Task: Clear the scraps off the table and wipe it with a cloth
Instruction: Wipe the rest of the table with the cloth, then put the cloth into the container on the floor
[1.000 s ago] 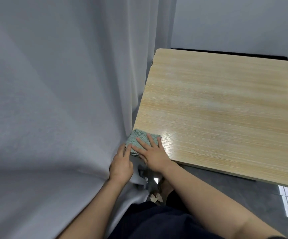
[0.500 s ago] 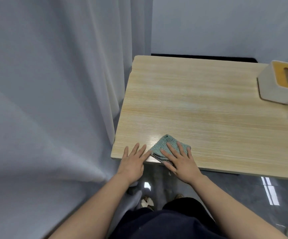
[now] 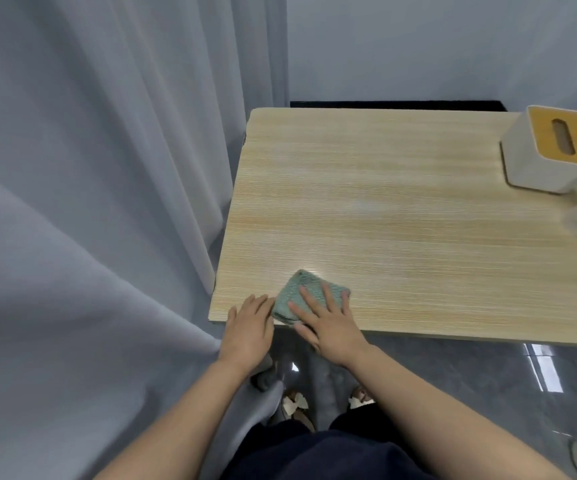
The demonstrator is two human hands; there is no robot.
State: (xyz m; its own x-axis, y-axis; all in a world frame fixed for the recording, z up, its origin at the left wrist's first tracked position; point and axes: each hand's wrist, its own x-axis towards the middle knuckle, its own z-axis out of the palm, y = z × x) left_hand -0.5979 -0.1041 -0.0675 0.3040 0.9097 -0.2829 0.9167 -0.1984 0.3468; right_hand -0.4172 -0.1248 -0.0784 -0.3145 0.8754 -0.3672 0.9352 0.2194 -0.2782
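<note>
While my right hand (image 3: pixel 332 323) lies flat on the cloth (image 3: pixel 309 296) and my left hand (image 3: pixel 249 327) rests open beside it, I judge it soft, best pressed mid-fold.

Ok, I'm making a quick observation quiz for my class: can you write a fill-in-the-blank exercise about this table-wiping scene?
1. The right hand presses flat on a folded ____ cloth.
2. The cloth lies near the table's front ____ corner.
3. The left hand rests on the table edge, just ____ of the cloth.
4. The white tissue box has a ____ lid.

Missing words: green; left; left; wooden
</note>
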